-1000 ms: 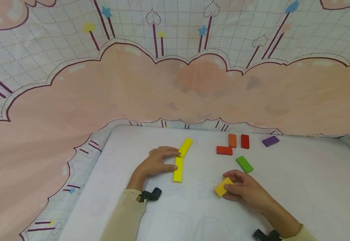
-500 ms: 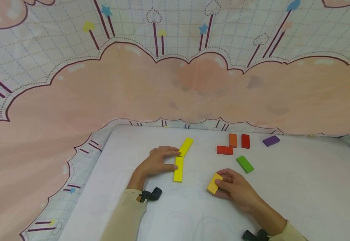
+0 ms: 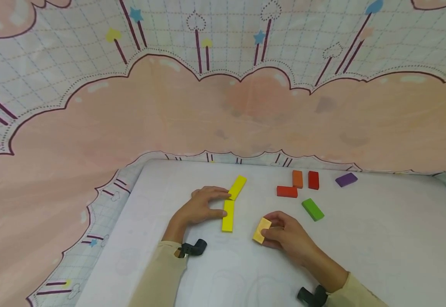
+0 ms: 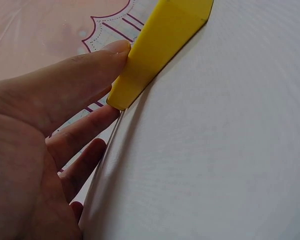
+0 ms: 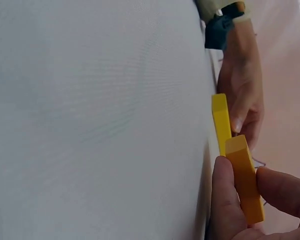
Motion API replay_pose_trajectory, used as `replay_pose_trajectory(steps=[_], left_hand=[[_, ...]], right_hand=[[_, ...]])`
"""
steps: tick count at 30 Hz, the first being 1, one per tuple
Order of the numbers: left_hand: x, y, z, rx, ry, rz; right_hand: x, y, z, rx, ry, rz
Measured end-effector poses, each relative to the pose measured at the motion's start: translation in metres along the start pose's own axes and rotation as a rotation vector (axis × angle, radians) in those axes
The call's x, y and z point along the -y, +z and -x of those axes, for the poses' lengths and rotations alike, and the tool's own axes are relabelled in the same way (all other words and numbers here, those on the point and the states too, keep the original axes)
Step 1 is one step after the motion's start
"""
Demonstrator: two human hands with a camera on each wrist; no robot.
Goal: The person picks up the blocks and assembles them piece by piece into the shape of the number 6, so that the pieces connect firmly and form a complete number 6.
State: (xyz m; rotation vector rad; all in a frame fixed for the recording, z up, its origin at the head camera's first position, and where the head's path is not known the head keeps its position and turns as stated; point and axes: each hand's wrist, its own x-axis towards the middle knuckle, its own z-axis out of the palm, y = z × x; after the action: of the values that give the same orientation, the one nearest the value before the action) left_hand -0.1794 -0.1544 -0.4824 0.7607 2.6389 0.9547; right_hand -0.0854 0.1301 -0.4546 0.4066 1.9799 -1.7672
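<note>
Two bright yellow blocks lie end to end on the white table, the near yellow block (image 3: pixel 228 216) straight and the far yellow block (image 3: pixel 238 186) angled to the right. My left hand (image 3: pixel 198 207) rests at their left side, thumb touching the near one and a fingertip at the far one. In the left wrist view the thumb lies along a yellow block (image 4: pixel 155 47), fingers fairly straight. To the right, my right hand (image 3: pixel 290 236) pinches an orange-yellow block (image 3: pixel 261 230) between thumb and fingers, tilted. The right wrist view shows that pinched block (image 5: pixel 244 175) overlapping a bright yellow one.
Right of centre lie a green block (image 3: pixel 313 209), a red block (image 3: pixel 287 192) touching an orange block (image 3: pixel 297 179), and another red block (image 3: pixel 313 180). A purple block (image 3: pixel 346 180) is near the back edge of the white table (image 3: pixel 392 238). A patterned curtain (image 3: pixel 223 115) hangs behind.
My right hand has moved left with the orange-yellow block, closer to the bright yellow pair, and the block has turned more upright in the head view. The left hand has stayed still.
</note>
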Motion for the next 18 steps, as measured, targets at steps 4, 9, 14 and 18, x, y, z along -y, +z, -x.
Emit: replay_pose_trajectory(steps=[4,9,14,18], left_hand=[[0.0,0.0,0.0,0.001,-0.016,-0.002],[0.0,0.001,0.0,-0.003,-0.009,-0.004],[-0.001,0.001,-0.001,-0.005,-0.01,-0.002],[-0.001,0.001,-0.001,-0.004,-0.017,0.002]], right_hand=[[0.0,0.006,-0.004,-0.005,-0.007,-0.008],[0.001,0.013,-0.008,-0.016,-0.025,0.02],[0.005,0.02,-0.012,-0.018,-0.049,0.058],[0.008,0.026,-0.016,-0.033,-0.067,0.088]])
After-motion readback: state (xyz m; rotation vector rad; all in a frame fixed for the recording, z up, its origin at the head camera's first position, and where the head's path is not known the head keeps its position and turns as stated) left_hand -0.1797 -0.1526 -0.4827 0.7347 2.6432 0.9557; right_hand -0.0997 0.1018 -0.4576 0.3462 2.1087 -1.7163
